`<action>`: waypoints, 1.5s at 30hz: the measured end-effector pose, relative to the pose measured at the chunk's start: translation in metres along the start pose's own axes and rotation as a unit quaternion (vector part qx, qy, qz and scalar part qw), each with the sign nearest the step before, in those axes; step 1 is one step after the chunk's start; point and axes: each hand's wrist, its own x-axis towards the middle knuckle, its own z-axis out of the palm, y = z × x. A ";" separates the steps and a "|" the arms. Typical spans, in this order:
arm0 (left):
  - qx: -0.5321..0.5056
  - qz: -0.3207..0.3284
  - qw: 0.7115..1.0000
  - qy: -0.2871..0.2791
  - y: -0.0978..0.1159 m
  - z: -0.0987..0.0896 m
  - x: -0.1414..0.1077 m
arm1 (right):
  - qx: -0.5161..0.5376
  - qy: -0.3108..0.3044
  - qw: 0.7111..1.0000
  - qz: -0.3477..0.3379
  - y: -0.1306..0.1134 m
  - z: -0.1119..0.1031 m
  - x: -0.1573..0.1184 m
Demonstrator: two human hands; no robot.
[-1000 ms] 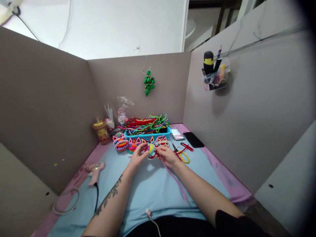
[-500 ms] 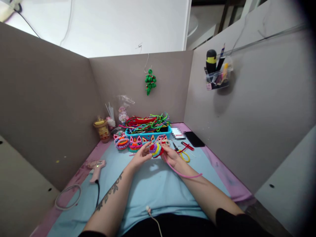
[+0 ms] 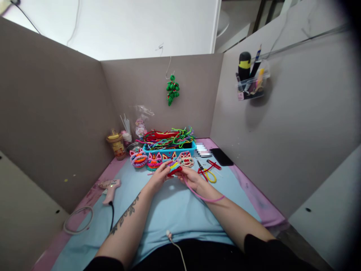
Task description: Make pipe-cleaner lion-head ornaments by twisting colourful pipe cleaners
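Note:
Between my two hands is a small striped piece of bent pipe cleaners [image 3: 175, 168] in purple, yellow, blue and red. My left hand [image 3: 161, 175] closes on its left side. The fingers of my right hand [image 3: 192, 178] pinch its right end, partly hidden behind it. A long pink pipe cleaner [image 3: 201, 197] trails from my right hand across the right forearm; where its other end goes is hidden. Just beyond my hands sit several finished animal faces of pipe cleaner, among them a pink and orange one [image 3: 138, 159] and a cream one [image 3: 186, 159].
A blue basket [image 3: 169, 149] of loose pipe cleaners stands at the back. Yellow-handled scissors [image 3: 211, 177], red pipe cleaner pieces [image 3: 214, 165] and a black phone [image 3: 222, 157] lie right. A pink glue gun [image 3: 112, 192] with its cable and a drink cup [image 3: 116, 147] are left.
The striped piece has been tilted and turned in my hands, so more of its red edge faces me. My hands have shifted slightly left, and the pink pipe cleaner's tail has swung with them.

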 end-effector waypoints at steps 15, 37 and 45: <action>-0.063 0.035 0.997 0.028 -0.003 -0.006 0.006 | 0.068 0.067 0.993 -0.066 -0.009 -0.001 -0.002; -0.066 -0.015 0.997 -0.036 0.003 0.004 -0.003 | -0.065 0.025 0.982 -0.174 -0.017 0.019 -0.017; 0.050 0.007 0.996 0.067 0.006 -0.011 0.003 | -0.282 0.069 0.937 -0.195 -0.020 0.006 -0.017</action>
